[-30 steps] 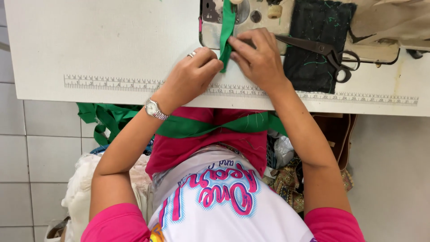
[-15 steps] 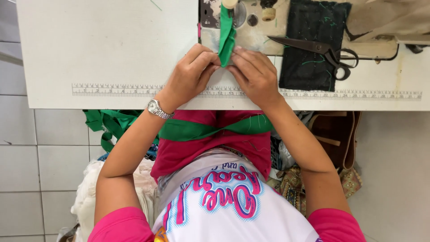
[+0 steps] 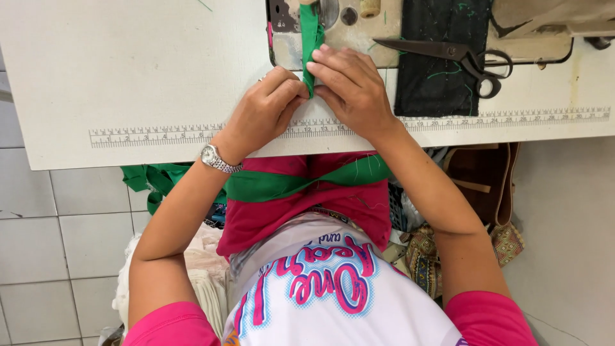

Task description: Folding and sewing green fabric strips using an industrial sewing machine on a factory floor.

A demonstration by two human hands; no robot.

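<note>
You are pinching the green fabric strip (image 3: 312, 38) between both hands, just below the sewing machine plate (image 3: 349, 38). Your left hand (image 3: 266, 112) is curling its fingers (image 3: 291, 90) closed against the strip's left edge; your right hand (image 3: 349, 86) is pressing its fingers (image 3: 320, 67) together on the right edge. The scissors (image 3: 448, 54) are lying right of the plate on the worktop (image 3: 128, 70).

White laminate worktable (image 3: 128, 77) w/ a printed ruler strip (image 3: 160, 136) along its front edge. Pale grey square floor tiles (image 3: 57, 243) below at left, dark grout lines. Plain off-white surface (image 3: 570, 243) at right. Light even & bright, soft shadows under the table edge.
</note>
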